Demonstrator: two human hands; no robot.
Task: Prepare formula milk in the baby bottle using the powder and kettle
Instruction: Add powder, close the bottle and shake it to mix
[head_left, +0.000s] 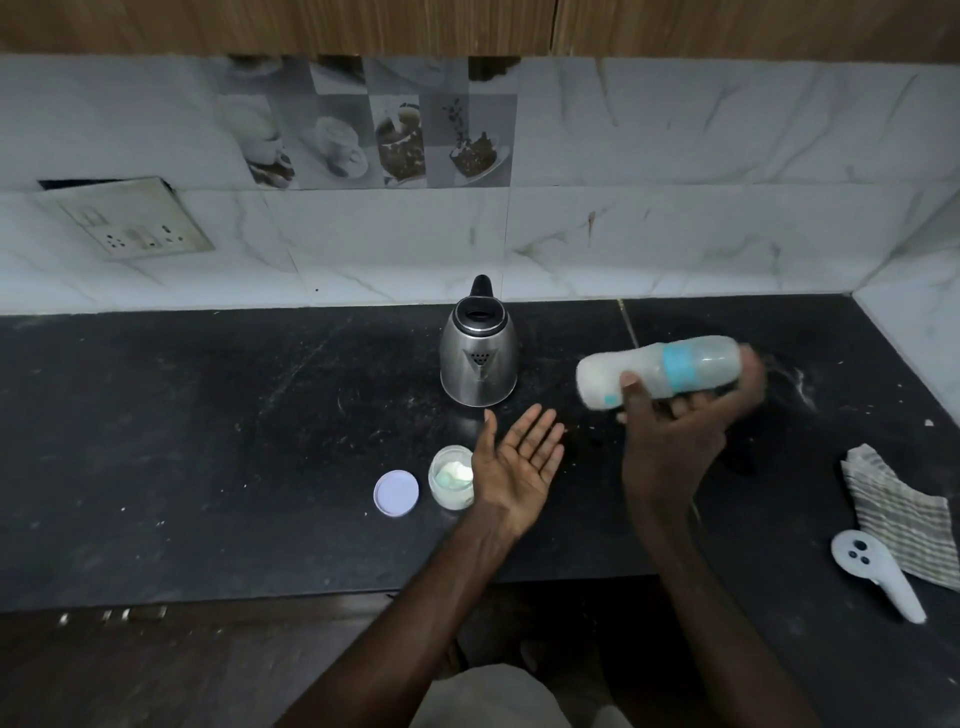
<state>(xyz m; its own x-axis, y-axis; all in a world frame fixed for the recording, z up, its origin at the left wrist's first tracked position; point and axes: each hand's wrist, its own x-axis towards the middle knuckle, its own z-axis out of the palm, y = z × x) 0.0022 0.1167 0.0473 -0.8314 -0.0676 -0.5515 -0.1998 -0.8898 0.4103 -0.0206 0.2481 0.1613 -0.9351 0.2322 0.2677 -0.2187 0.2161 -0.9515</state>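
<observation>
My right hand (675, 436) grips the baby bottle (660, 371), which lies nearly sideways above the counter and looks blurred; it has a blue ring and white liquid inside. My left hand (519, 462) hovers flat, palm up, fingers straight, holding nothing. A steel kettle (479, 358) with its lid open stands behind the left hand. The small open powder jar (451, 477) with white powder sits just left of my left wrist, and its round lid (396, 492) lies beside it.
A striped cloth (904, 519) and a white handheld device (878, 577) lie at the counter's right front. The black counter (208, 441) ends at a tiled wall behind and on the right. A socket plate (130, 218) is on the wall at left.
</observation>
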